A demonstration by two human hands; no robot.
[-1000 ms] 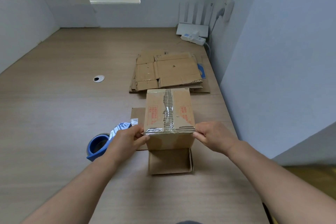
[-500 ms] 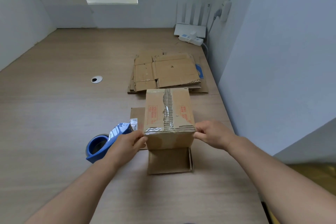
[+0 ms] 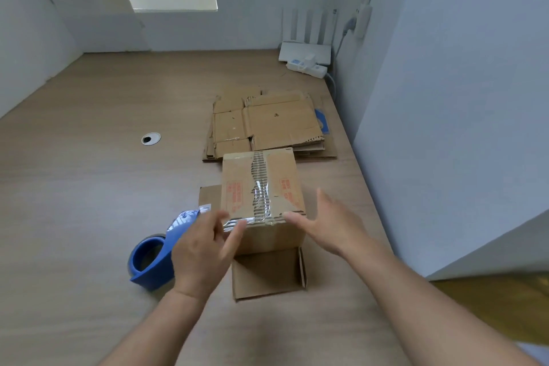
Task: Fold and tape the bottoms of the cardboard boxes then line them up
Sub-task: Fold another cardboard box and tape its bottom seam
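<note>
The cardboard box (image 3: 263,187) stood at the centre of the frame on the wooden counter (image 3: 89,187), with its closed side facing up. A strip of clear tape (image 3: 260,193) ran along the torn centre seam and over the near edge. Red print lay on both sides of the seam. One open flap (image 3: 267,273) lay flat on the counter below the box, toward the lower centre of the frame.

The left hand (image 3: 205,249) was at the near left corner of the box. Its fingers (image 3: 234,235) were straight and loosely spread, and held nothing. Blur hid whether they touched the cardboard. The right hand (image 3: 329,229) was at the near right corner. Its fingers (image 3: 297,218) were spread, with one tip at the box edge.

A blue tape dispenser (image 3: 151,261) lay on the counter just left of the left hand. A stack of flattened boxes (image 3: 267,125) lay just above the box in the frame. A round cable hole (image 3: 151,138) sat at centre left. A white power strip (image 3: 307,68) lay in the upper right, near the wall.
</note>
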